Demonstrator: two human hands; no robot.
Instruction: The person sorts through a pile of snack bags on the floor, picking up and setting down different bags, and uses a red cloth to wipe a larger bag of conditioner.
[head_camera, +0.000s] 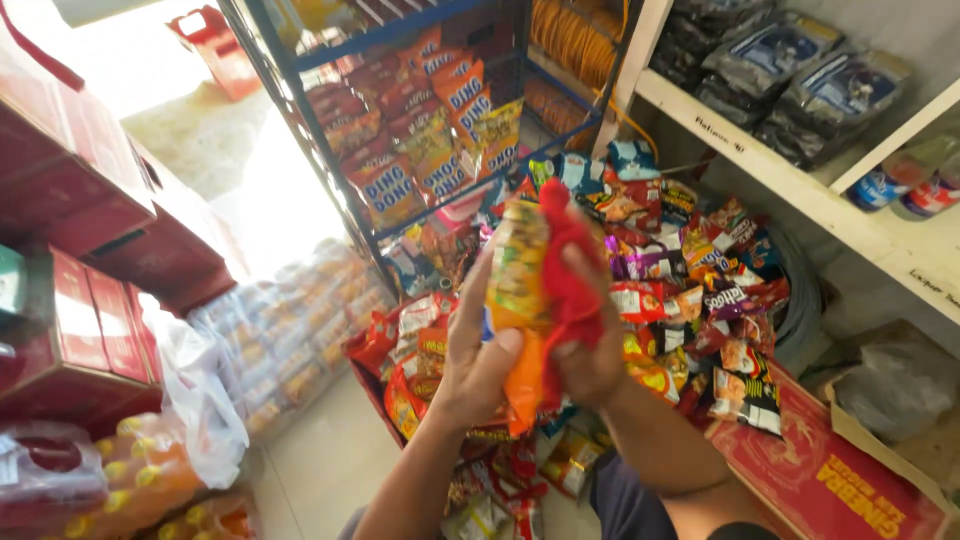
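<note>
Left hand (478, 362) fingers grip snack packet (518, 270) | right hand (585, 345) presses red cloth (570, 270)

A single head-worn view looks steeply down and forward, close over the heap of snack packets (690, 300). The blue wire rack (330, 150) stands behind that heap, the white shelf (800, 190) to its right, the floor (330, 460) to its left.

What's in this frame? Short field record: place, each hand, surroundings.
place: small shop corner, blue wire rack of snack bags
left hand: grips an orange and yellow snack packet
right hand: presses a red cloth against the packet
behind hands: heap of mixed snack packets
right side: white shelf with dark pouches
left side: red cartons, wrapped bottles
</note>
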